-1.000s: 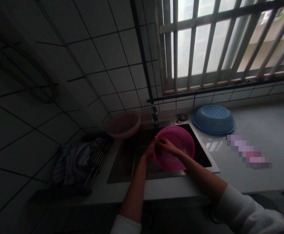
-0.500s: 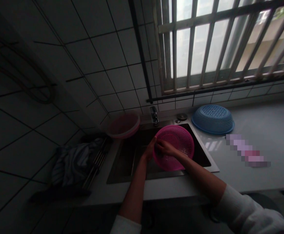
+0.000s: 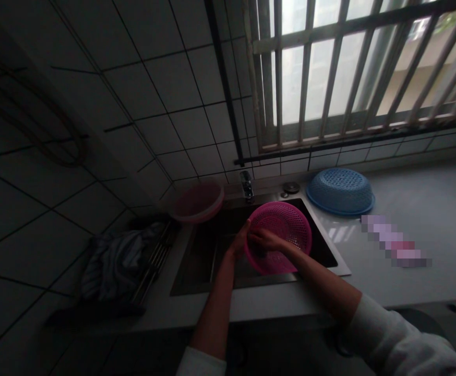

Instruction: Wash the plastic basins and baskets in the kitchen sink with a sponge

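Note:
A bright pink colander (image 3: 280,219) is held tilted over the sink (image 3: 200,261), its open side toward me. My left hand (image 3: 239,243) grips its left rim from outside, fingers closed and partly hidden behind the wall. Inside the colander, my right hand (image 3: 267,240) presses against the left wall with its fingers curled. A small dark patch shows under those fingers; whether it is a held thing or shadow I cannot make out.
Behind the sink stands a chrome faucet (image 3: 246,184), with a pink basin (image 3: 199,202) to its left. An upside-down blue basket (image 3: 341,192) and a blurred-out pinkish item (image 3: 394,240) lie on the right counter. Crumpled striped cloth (image 3: 114,261) sits beside a metal rack (image 3: 152,269) at left.
My right hand has shifted slightly along the inner left wall of the colander. The left hand and colander stay almost where they were.

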`<state>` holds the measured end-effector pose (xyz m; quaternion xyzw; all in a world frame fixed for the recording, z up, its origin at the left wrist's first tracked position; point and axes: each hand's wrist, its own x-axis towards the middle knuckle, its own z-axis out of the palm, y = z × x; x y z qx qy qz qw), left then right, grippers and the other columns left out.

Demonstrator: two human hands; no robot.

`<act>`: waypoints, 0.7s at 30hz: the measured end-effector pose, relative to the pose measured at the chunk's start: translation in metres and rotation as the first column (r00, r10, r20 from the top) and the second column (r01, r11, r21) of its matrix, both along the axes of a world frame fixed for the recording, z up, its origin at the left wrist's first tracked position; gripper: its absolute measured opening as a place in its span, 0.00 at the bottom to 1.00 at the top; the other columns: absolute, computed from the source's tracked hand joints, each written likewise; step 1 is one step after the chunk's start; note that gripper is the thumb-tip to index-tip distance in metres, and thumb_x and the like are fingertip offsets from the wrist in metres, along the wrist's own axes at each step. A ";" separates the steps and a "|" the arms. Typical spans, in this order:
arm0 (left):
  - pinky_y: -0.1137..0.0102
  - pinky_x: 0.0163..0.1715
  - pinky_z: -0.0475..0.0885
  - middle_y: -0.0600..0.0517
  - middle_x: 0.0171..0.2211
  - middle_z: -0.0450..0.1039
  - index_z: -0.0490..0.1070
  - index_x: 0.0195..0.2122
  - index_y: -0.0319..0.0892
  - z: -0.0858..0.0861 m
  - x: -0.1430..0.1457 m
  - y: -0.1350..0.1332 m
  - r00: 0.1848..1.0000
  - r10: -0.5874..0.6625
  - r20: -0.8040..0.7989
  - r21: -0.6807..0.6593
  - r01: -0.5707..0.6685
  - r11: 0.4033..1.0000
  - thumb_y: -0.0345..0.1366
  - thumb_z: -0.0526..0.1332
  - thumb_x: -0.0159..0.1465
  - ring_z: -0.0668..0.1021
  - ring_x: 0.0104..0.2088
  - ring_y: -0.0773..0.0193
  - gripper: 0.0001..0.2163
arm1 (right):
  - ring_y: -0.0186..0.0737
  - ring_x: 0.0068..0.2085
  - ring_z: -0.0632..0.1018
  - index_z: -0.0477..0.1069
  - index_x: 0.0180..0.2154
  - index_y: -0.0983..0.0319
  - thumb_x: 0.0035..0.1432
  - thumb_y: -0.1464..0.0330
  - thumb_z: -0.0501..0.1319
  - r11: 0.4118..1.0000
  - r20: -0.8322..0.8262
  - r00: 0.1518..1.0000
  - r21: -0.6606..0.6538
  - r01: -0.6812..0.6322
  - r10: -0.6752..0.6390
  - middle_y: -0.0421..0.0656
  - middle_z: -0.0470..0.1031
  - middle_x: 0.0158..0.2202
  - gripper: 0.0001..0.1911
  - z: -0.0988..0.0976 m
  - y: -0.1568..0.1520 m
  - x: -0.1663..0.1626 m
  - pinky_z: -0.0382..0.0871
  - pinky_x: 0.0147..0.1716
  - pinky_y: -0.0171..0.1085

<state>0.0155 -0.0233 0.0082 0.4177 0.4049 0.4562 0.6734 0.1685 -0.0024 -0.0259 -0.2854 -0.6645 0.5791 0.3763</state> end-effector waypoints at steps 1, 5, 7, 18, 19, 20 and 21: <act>0.49 0.71 0.60 0.41 0.59 0.78 0.80 0.55 0.40 0.001 0.001 0.000 1.000 -0.017 0.018 -0.003 0.017 1.000 0.62 0.66 0.62 0.72 0.67 0.43 0.31 | 0.37 0.28 0.69 0.75 0.35 0.60 0.60 0.51 0.64 0.996 -0.048 0.995 0.010 0.084 -0.084 0.41 0.75 0.29 0.18 0.006 0.003 0.002 0.64 0.27 0.35; 0.52 0.73 0.55 0.44 0.62 0.75 0.77 0.59 0.44 0.003 0.006 -0.002 0.997 -0.052 0.050 0.060 0.049 0.997 0.62 0.64 0.64 0.69 0.69 0.47 0.31 | 0.38 0.31 0.70 0.73 0.36 0.61 0.60 0.48 0.63 0.879 -0.228 0.853 -0.025 0.476 -0.469 0.42 0.74 0.32 0.21 0.032 0.019 0.017 0.66 0.30 0.35; 0.52 0.73 0.54 0.44 0.62 0.76 0.77 0.60 0.45 0.002 0.007 -0.002 0.998 -0.058 0.037 0.085 0.054 0.995 0.63 0.63 0.64 0.68 0.70 0.47 0.31 | 0.37 0.30 0.68 0.71 0.35 0.61 0.60 0.47 0.62 0.841 -0.247 0.806 -0.081 0.535 -0.537 0.41 0.72 0.31 0.22 0.036 0.021 0.021 0.64 0.29 0.34; 0.56 0.59 0.73 0.41 0.46 0.84 0.82 0.48 0.38 -0.010 -0.006 0.005 0.995 0.045 -0.089 0.013 -0.044 0.999 0.68 0.65 0.58 0.80 0.56 0.44 0.35 | 0.35 0.28 0.70 0.72 0.34 0.62 0.55 0.45 0.68 0.994 -0.137 0.990 -0.102 0.026 -0.040 0.40 0.72 0.30 0.26 0.013 0.005 0.002 0.64 0.28 0.34; 0.57 0.61 0.72 0.42 0.49 0.83 0.82 0.49 0.40 -0.010 -0.005 0.007 0.993 0.070 -0.091 0.060 -0.065 0.996 0.66 0.67 0.58 0.79 0.59 0.46 0.33 | 0.36 0.29 0.70 0.72 0.35 0.62 0.55 0.45 0.67 0.986 -0.173 0.975 -0.110 0.123 -0.141 0.40 0.72 0.30 0.26 0.014 0.011 0.007 0.65 0.28 0.34; 0.58 0.63 0.70 0.44 0.53 0.82 0.81 0.50 0.42 -0.011 -0.004 0.008 0.991 0.097 -0.088 0.116 -0.087 0.989 0.63 0.69 0.58 0.77 0.61 0.48 0.31 | 0.36 0.30 0.71 0.72 0.36 0.62 0.56 0.45 0.66 0.963 -0.218 0.940 -0.125 0.241 -0.263 0.40 0.72 0.31 0.26 0.017 0.019 0.012 0.66 0.29 0.34; 0.60 0.66 0.67 0.46 0.58 0.80 0.81 0.52 0.46 -0.012 -0.003 0.009 0.989 0.126 -0.080 0.182 -0.109 0.977 0.61 0.70 0.59 0.74 0.64 0.51 0.28 | 0.37 0.32 0.72 0.71 0.37 0.62 0.56 0.45 0.65 0.916 -0.267 0.877 -0.150 0.372 -0.399 0.41 0.73 0.33 0.26 0.019 0.027 0.019 0.67 0.31 0.35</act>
